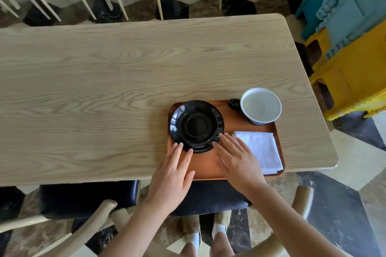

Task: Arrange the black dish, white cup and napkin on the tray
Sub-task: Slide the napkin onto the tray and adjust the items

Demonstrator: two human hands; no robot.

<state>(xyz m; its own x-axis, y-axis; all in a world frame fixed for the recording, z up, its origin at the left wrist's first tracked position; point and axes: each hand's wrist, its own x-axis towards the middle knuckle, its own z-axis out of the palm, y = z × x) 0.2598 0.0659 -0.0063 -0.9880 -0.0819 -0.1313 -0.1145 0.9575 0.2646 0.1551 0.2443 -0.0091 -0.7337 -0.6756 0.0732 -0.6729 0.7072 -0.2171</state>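
Black dish (196,125) on tray (205,166), both hands (205,170) flat, fingers spread.

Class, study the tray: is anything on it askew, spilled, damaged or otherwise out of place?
Nothing is spilled or broken. The black dish overhangs the tray's left and far rims, and the white cup sticks out past the far right corner. The napkin lies flat, slightly angled.

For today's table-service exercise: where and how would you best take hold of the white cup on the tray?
Probably wrap one of the hands around the white cup at its upper wall, below the rim, coming from the near right. It stands upright and its mouth is wide. No handle shows. The black dish crowds the left and the napkin lies in front, so the right side is freer.
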